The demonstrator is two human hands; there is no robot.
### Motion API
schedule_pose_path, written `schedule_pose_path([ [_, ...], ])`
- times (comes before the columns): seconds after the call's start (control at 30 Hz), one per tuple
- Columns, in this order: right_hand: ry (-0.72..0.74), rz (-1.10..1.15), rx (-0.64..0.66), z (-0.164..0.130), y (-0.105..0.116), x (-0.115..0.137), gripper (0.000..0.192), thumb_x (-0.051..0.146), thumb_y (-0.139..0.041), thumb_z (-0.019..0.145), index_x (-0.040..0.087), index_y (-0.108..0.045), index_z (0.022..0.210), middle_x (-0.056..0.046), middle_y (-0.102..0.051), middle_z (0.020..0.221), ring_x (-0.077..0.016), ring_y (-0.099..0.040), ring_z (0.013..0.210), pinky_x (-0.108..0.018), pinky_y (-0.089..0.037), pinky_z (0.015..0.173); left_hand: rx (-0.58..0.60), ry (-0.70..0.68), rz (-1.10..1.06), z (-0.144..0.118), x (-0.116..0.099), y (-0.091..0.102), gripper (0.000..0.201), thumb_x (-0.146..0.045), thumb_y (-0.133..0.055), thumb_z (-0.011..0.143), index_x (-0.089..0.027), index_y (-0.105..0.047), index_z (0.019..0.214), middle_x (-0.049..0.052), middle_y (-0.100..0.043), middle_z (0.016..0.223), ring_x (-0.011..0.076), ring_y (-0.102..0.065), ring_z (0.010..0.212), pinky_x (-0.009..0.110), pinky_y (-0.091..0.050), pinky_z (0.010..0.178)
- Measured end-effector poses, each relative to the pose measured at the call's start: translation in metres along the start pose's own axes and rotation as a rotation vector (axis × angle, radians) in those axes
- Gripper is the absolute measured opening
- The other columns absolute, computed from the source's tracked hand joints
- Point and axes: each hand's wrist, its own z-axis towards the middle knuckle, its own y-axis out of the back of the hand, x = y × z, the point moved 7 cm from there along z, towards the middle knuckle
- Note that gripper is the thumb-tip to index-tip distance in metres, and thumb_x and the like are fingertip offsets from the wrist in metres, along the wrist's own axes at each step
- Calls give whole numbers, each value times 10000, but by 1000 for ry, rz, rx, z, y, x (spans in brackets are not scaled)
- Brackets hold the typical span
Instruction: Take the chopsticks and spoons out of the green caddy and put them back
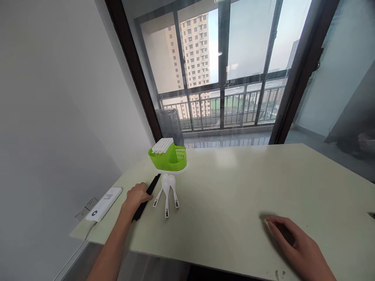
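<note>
a white power bank (104,203) lies at the table's (234,187) left edge, its cable hanging over the side; a careless elbow could likely drag it off. just right of it the left hand (136,198) is curled loosely over the black chopsticks (147,196), fingers resting on them near the middle; whether they are truly gripped or only covered i cannot tell. the chopsticks lie flat, slanting toward the green holder (170,157). lifted from so loose a hold, one stick could slip and roll. three white spoons (166,191) lie fanned just beside them, bowls together, so a sideways sweep may knock them askew. the holder stands just behind, light-looking, and might tip if bumped. well apart to the right, the right hand (295,242) rests flat on the table, open, holding nothing.
</note>
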Motion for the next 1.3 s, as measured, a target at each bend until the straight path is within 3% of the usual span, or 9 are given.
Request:
schedule_pose_path([
  [0.37, -20, -5, 34, -4, -2, -4, 435, 667, -534, 907, 295, -698, 1061, -25, -761, 1104, -218, -723, 909, -266, -556, 645, 54, 13, 2, 10, 4, 1, 319, -361, -683, 709, -180, -640, 968, 138, -707, 1120, 274, -694, 904, 289, -446, 621],
  [0.77, -17, -7, 17, -4, -1, 1, 445, 681, -528, 898, 305, -702, 1059, -25, -759, 1117, -231, -719, 935, -280, -554, 654, 54, 40, 7, 27, 14, -9, 370, -404, -714, 643, -191, -680, 943, 151, -727, 1062, 326, -701, 928, 336, -477, 699],
  [1.3, 6, -18, 18, -3, -1, 1, 426, 667, -530, 905, 303, -702, 1044, -31, -765, 1099, -237, -728, 926, -297, -580, 712, 64, -7, 82, 34, 17, -12, 390, -416, -692, 693, -181, -691, 1005, 175, -721, 1132, 346, -707, 981, 350, -503, 718],
])
